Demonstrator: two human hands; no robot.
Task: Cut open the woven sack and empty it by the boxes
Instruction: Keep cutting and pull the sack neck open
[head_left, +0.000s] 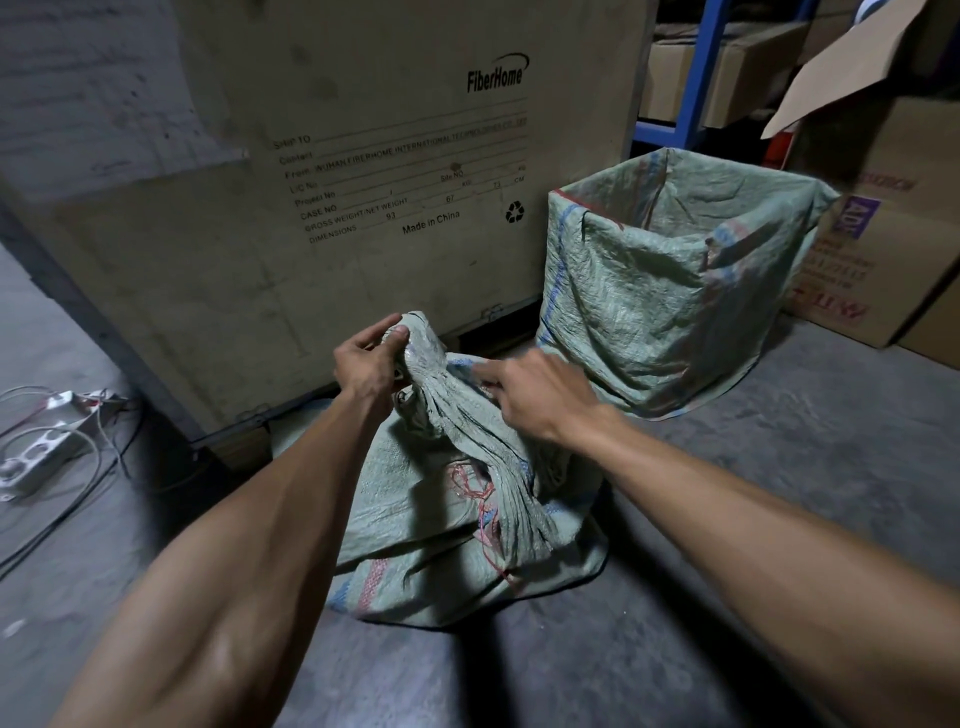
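Note:
A grey-green woven sack (415, 535) lies slumped on the concrete floor in front of a large plywood crate (363, 208). Its neck is bunched and twisted upward. My left hand (369, 364) grips the top of that bunched neck. My right hand (540, 395) rests on the sack's folds just to the right, fingers curled into the fabric, slightly blurred. Red thread (478, 499) hangs loose on the sack's side. No cutting tool is visible.
A second woven sack (670, 291) stands open to the right of the crate. Cardboard boxes (883, 234) and a blue shelf frame (696, 78) are at the right. A power strip (36, 452) with cables lies on the floor at left.

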